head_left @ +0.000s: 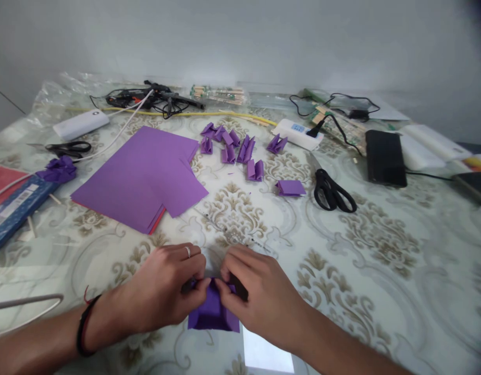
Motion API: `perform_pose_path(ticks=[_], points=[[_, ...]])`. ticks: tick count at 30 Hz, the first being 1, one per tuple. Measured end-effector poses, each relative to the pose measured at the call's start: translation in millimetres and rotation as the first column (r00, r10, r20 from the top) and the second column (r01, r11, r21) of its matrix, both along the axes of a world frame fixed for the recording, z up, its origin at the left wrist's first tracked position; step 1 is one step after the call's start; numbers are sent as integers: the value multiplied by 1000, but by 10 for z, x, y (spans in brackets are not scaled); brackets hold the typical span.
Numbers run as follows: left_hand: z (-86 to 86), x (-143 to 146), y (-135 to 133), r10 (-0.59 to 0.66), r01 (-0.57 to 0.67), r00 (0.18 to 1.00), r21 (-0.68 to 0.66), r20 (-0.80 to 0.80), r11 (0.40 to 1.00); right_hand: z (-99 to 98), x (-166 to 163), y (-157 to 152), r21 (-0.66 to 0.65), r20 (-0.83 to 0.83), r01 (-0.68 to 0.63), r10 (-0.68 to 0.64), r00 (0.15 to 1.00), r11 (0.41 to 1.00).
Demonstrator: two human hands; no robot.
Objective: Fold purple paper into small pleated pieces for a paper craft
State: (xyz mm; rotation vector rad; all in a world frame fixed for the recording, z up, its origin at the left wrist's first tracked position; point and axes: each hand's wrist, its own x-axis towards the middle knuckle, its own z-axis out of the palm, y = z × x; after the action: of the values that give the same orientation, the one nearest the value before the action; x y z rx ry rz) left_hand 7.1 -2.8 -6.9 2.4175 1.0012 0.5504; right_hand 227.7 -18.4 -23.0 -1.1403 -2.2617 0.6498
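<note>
A small purple paper piece (212, 312), folded with raised sides, is held near the front of the table. My left hand (165, 286) pinches its far edge with thumb and curled fingers, wearing a ring and a dark wristband. Right beside it, my right hand (256, 291) pinches the same edge, the two thumbs almost touching. Beyond the hands lie several folded purple paper units (246, 149) in a loose group. One flatter folded piece (291, 188) sits to their right. A stack of purple paper sheets (126, 172) is at the left, with red showing beneath.
Black-handled scissors (330, 192) lie at the right, near a phone (386, 158) and a white power strip (297, 134). More scissors (70, 148), a white power bank (81, 124) and a blue packet (21, 203) are at the left. A glue gun (154, 98) lies at the back.
</note>
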Motion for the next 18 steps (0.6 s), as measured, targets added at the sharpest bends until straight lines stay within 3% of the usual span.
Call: perform_pose_path(ticks=[9, 18], points=[[-8, 12, -7, 10, -10, 1000, -12, 15, 1000, -33, 13, 14, -21, -26, -46, 46, 999, 999], [-11, -72, 70, 82, -80, 996, -41, 35, 996, 89, 95, 62, -173, -141, -88, 64, 988, 981]])
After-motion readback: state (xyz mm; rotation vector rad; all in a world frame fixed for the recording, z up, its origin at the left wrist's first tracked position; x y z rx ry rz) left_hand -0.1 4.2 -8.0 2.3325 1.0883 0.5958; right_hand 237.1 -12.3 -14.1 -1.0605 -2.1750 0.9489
